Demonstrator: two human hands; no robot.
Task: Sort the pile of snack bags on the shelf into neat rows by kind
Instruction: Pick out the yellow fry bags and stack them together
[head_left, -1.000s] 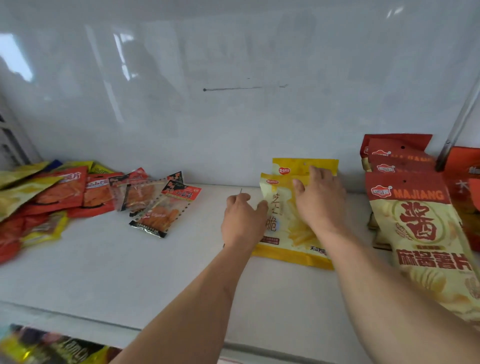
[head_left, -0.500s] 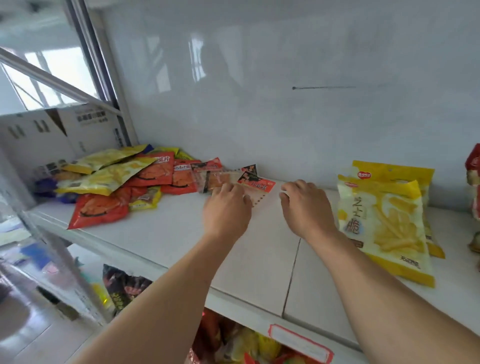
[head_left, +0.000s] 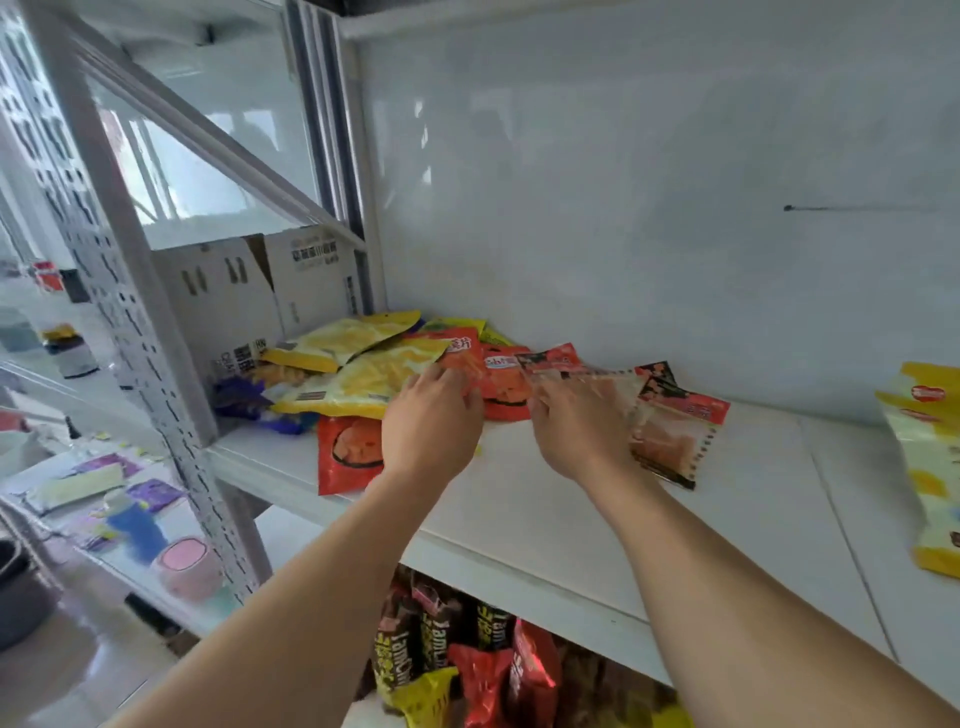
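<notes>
Snack pile (head_left: 410, 374): jumbled yellow and red bags (overlapping, unsorted).

Two bare forearms, no sleeves in view, left grip (head_left: 431, 421) and right grip (head_left: 576, 431) ungloved, no jewellery visible

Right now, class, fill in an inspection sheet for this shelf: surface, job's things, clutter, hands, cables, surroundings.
Surface: white shelf, bare at the front.
Job's things: mixed pile of snack bags at the back left; yellow bags apart at the right edge.
Clutter: cardboard box behind the pile.
Hands: left hand and right hand reach into the pile; grip unclear.
Cables: nothing seen.
Surroundings: lower shelf bags; side table on the left.
</notes>
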